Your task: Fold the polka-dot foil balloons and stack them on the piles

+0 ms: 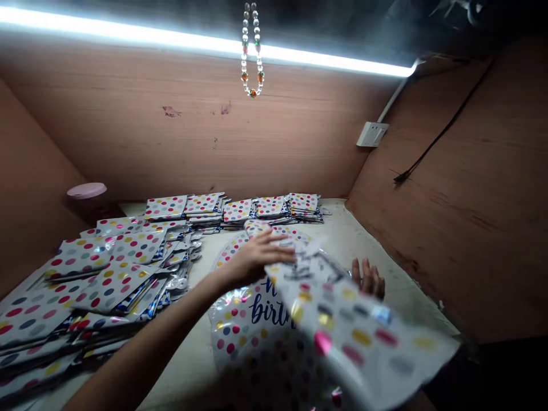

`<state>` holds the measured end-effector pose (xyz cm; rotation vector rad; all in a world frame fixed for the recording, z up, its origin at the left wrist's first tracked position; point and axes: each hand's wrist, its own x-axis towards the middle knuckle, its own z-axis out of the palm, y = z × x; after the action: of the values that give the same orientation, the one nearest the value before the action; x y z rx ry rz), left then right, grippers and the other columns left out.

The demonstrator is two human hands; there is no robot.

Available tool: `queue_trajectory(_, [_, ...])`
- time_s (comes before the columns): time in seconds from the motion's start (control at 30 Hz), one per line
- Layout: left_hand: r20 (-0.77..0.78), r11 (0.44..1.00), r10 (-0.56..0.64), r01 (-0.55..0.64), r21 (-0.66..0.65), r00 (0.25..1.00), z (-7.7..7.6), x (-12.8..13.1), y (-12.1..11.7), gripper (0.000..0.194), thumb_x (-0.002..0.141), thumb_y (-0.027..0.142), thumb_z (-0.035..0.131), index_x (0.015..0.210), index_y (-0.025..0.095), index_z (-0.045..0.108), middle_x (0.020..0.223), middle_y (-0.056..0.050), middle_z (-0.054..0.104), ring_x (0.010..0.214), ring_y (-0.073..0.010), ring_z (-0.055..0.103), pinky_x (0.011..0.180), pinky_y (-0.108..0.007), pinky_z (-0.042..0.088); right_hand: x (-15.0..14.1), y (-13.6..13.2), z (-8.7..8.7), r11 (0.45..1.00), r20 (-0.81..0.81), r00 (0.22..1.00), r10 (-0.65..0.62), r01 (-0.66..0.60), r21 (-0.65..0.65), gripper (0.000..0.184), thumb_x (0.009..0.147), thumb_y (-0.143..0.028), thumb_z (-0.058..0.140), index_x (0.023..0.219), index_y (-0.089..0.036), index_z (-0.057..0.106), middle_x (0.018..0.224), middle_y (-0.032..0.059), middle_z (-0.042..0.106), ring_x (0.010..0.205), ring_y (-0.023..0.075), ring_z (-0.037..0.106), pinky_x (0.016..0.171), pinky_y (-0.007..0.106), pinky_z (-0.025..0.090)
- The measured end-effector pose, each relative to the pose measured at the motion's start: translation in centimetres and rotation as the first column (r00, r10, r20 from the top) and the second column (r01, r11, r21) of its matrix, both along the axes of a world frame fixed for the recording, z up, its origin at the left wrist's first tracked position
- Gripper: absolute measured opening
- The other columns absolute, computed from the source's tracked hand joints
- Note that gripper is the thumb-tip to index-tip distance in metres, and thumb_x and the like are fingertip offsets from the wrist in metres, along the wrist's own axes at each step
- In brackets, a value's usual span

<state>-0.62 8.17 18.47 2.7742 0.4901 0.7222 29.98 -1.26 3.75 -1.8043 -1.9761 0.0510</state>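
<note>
Two flat polka-dot foil balloons lie in front of me. The lower foil balloon (233,322) rests on the table and shows part of a blue "birthday" print. Above it, a second foil balloon (355,325) is raised and tilted, its near end blurred by motion. My left hand (261,254) reaches over the edge of this raised balloon, fingers stretched out and touching its upper part. Behind the raised sheet, at its right side, my right hand (368,278) shows only its fingers, which point up; its palm and thumb are hidden.
Folded foil pieces (115,257) are heaped along the left. Several small stacks (237,211) stand in a row by the back wall. A pink-lidded container (87,191) sits in the left corner. A bead string (252,57) hangs above; a socket box (372,135) and black cable (436,140) are right.
</note>
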Motion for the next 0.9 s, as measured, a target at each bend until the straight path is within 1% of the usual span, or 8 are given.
queue_trajectory(0.13, [-0.302, 0.998, -0.042, 0.027, -0.054, 0.952, -9.0, -1.9, -4.1, 0.044, 0.092, 0.020, 0.049, 0.128, 0.045, 0.051, 0.140, 0.006, 0.049, 0.140, -0.0216, 0.026, 0.116, -0.049, 0.013, -2.6, -1.4, 1.8, 0.949, 0.115, 0.957, 0.265, -0.280, 0.145, 0.075, 0.086, -0.034, 0.057, 0.150, -0.023, 0.018, 0.156, 0.0108, 0.013, 0.142, 0.0361, 0.009, 0.111, 0.059, 0.026])
queue_trajectory(0.23, [-0.360, 0.994, 0.103, -0.087, 0.061, 0.927, -13.5, -2.9, -6.5, 0.055, 0.088, 0.020, 0.056, 0.139, 0.036, 0.040, 0.150, -0.004, 0.034, 0.141, -0.0277, 0.022, 0.115, -0.052, 0.018, -5.9, -2.5, 0.8, 0.706, 0.228, 0.700, 0.676, -0.705, 0.072, 0.056, 0.091, -0.017, 0.048, 0.144, -0.025, 0.033, 0.150, 0.0073, 0.034, 0.142, 0.0266, 0.019, 0.111, 0.050, 0.034])
queue_trajectory(0.33, [-0.249, 0.969, 0.117, -0.056, 0.240, 0.961, -15.8, -3.4, -9.1, 0.045, 0.092, 0.018, 0.051, 0.136, 0.025, 0.045, 0.137, -0.010, 0.052, 0.127, -0.0244, 0.047, 0.110, -0.045, 0.035, -8.0, -3.2, -0.3, 0.558, 0.230, 0.544, 0.807, -0.830, 0.003, 0.048, 0.094, -0.008, 0.039, 0.141, -0.015, 0.037, 0.143, 0.0111, 0.045, 0.140, 0.0230, 0.025, 0.111, 0.046, 0.035])
queue_trajectory(0.47, [-0.073, 0.958, 0.143, -0.119, 0.260, 0.987, -17.6, -3.8, -11.3, 0.029, 0.094, 0.014, 0.045, 0.120, 0.020, 0.058, 0.109, -0.008, 0.070, 0.105, -0.0214, 0.064, 0.095, -0.040, 0.050, -8.1, -3.4, -0.2, 0.588, 0.120, 0.579, 0.806, -0.807, -0.056, 0.047, 0.096, -0.010, 0.037, 0.142, -0.017, 0.036, 0.142, 0.0100, 0.046, 0.139, 0.0202, 0.026, 0.110, 0.044, 0.037])
queue_trajectory(0.6, [-0.048, 0.991, 0.076, -0.080, -0.103, 0.996, -17.9, -4.7, -11.2, 0.029, 0.097, 0.028, 0.042, 0.120, 0.024, 0.059, 0.117, -0.006, 0.067, 0.118, -0.0204, 0.057, 0.106, -0.041, 0.040, -7.8, -3.2, -0.1, 0.560, 0.001, 0.562, 0.827, -0.824, -0.087, 0.062, 0.088, -0.010, 0.045, 0.147, -0.018, 0.026, 0.149, 0.0114, 0.036, 0.142, 0.0231, 0.018, 0.111, 0.049, 0.032])
queue_trajectory(0.73, [0.058, 0.895, 0.129, -0.091, -0.437, 0.990, -16.9, -5.2, -11.4, 0.033, 0.092, 0.037, 0.048, 0.117, 0.023, 0.063, 0.113, -0.009, 0.067, 0.105, -0.0197, 0.063, 0.100, -0.035, 0.044, -8.7, -3.1, -1.8, 0.508, -0.066, 0.506, 0.860, -0.861, 0.018, 0.058, 0.086, -0.014, 0.048, 0.143, -0.015, 0.035, 0.138, 0.0150, 0.050, 0.134, 0.0243, 0.037, 0.106, 0.046, 0.039])
queue_trajectory(0.8, [0.110, 0.820, 0.281, -0.179, -0.543, 0.954, -16.6, -5.0, -11.8, 0.033, 0.090, 0.038, 0.049, 0.113, 0.022, 0.066, 0.103, -0.009, 0.068, 0.094, -0.0197, 0.065, 0.086, -0.032, 0.051, -9.6, -3.0, -2.4, 0.582, -0.186, 0.560, 0.807, -0.808, 0.093, 0.043, 0.088, -0.020, 0.047, 0.131, -0.017, 0.052, 0.122, 0.0130, 0.063, 0.119, 0.0240, 0.054, 0.096, 0.041, 0.047])
queue_trajectory(0.9, [0.102, 0.622, 0.581, -0.360, -0.696, 0.807, -16.7, -4.2, -12.0, 0.035, 0.093, 0.036, 0.044, 0.122, 0.022, 0.058, 0.089, -0.005, 0.068, 0.080, -0.0186, 0.065, 0.073, -0.030, 0.053, -11.3, -2.3, -1.8, 0.824, -0.462, 0.736, 0.494, -0.566, -0.021, 0.030, 0.092, -0.027, 0.039, 0.103, -0.020, 0.066, 0.090, 0.0075, 0.071, 0.085, 0.0210, 0.066, 0.074, 0.032, 0.054])
